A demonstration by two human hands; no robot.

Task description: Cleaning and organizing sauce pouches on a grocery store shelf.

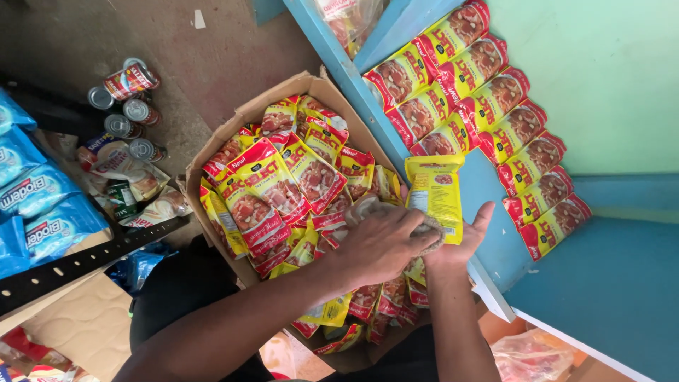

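Observation:
My right hand (pixel 463 244) grips the lower end of a yellow packet (pixel 434 187), which stands upright with its back side toward me, at the edge of the blue shelf (pixel 608 283). My left hand (pixel 378 244) presses a brownish cloth (pixel 428 232) against the bottom of that packet. Both hands hover over an open cardboard box (pixel 247 113) that is filled with several yellow and red packets (pixel 272 187).
Two rows of the same packets (pixel 488 106) lie overlapping on the blue shelf against a green wall. Several tin cans (pixel 127 106) stand on the floor at upper left. Blue soft packs (pixel 42 205) lie at far left, and a black perforated strip (pixel 78 262) runs below them.

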